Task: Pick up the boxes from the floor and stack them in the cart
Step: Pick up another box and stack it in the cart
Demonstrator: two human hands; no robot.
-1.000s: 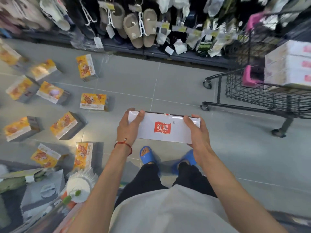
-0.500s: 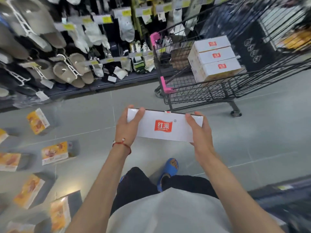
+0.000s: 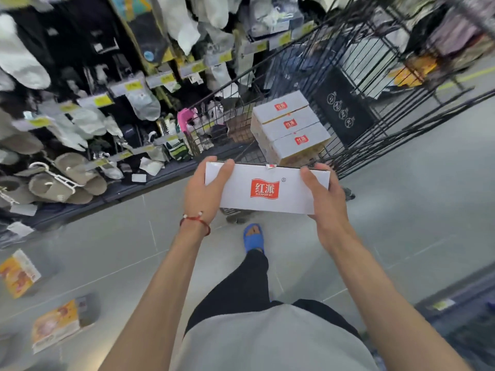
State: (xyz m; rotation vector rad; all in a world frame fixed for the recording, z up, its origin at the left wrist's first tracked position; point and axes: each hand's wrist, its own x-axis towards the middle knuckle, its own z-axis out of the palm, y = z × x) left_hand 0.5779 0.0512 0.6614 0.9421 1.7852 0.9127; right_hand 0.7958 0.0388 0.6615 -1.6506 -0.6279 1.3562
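**Box held level at the cart**

My left hand (image 3: pixel 206 194) and right hand (image 3: pixel 325 199) grip the short ends of a flat white cardboard box (image 3: pixel 267 188) with a red logo, thumbs on top. It hangs in the air just before the black wire cart (image 3: pixel 380 84), where three matching boxes (image 3: pixel 290 124) sit stacked. Orange cartons (image 3: pixel 55 325) lie on the smooth grey floor (image 3: pixel 401 223).

Soft, even indoor light; crisp centre, smeared edges.
The white cardboard box with the red logo (image 3: pixel 267 188) is sharp and evenly lit, without glare. The glossy grey tiled floor (image 3: pixel 415 210) carries a pale sheen and only faint, soft shadows. Blur smears the hanging white socks (image 3: pixel 184 25) at upper left and the black wire cart (image 3: pixel 388 141) at upper right. The yellow boxes on the floor (image 3: pixel 55 325) at lower left look soft. Wide-angle distortion bends the frame's edges.
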